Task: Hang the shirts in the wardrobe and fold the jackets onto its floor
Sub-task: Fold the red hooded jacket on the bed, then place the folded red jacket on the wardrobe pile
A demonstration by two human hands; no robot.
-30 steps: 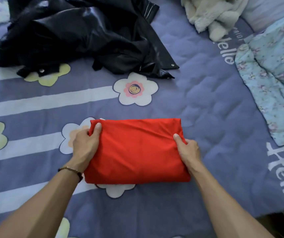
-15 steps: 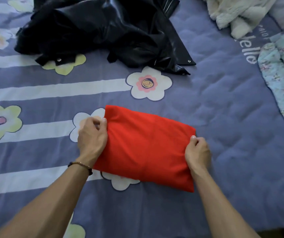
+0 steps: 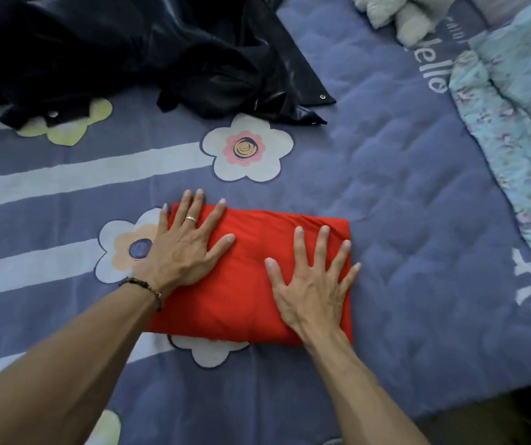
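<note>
Pressing down flat, both hands are on the folded red jacket (image 3: 248, 284), and neither grip is clamped on anything: fingers straight and spread apart, palms down on the cloth. The left hand (image 3: 187, 248) covers the jacket's left end, its fingertips (image 3: 199, 194) reaching just past the far edge, its little finger hanging over the left edge above the quilt. There's a ring (image 3: 190, 219) on one finger and a beaded bracelet (image 3: 143, 285) at the wrist. The right hand (image 3: 314, 284) lies on the right half, outer fingers touching the jacket's right edge, thumb pointing in toward the middle. A bare stretch of red shows between the two hands.

The jacket sits as a tidy rectangle on the blue quilted bedspread (image 3: 402, 194), straight under the palms, partly covering a printed white flower with a blue centre (image 3: 129, 248) at its left and another below its near edge. Beyond it, a white flower with a pink middle (image 3: 246, 148) lies just clear of the far edge.

Farther up the bed, well apart from the hands, a black leather jacket (image 3: 135, 49) lies in a crumpled heap. A fluffy cream item (image 3: 405, 14) lies at the top right, and a pale floral blanket (image 3: 514, 107) runs down the right side beside white "Hello" lettering (image 3: 431, 69).
</note>
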